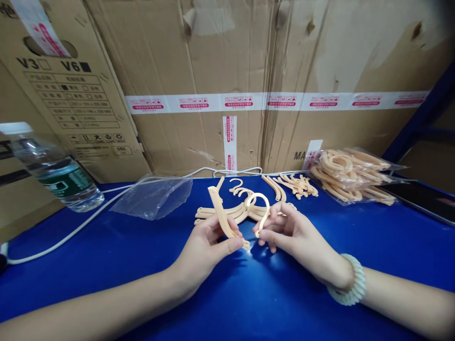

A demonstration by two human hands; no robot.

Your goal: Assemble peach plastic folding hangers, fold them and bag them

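My left hand (209,241) is closed round a long beige plastic hanger arm (222,214), which tilts up and away to the left. My right hand (289,232) pinches a beige plastic hook piece (262,208) whose curved top rises above the fingers. The lower ends of the two pieces nearly meet between my hands, just above the blue table (142,265). Right behind my hands lies a small pile of the same beige hanger parts (236,210). A pale bead bracelet (351,280) sits on my right wrist.
An empty clear plastic bag (154,195) lies to the left. More loose hanger parts (291,185) and bagged hangers (350,174) lie at the back right. A water bottle (53,168) lies at far left, a white cable (71,227) runs across, and cardboard boxes (227,80) wall the back.
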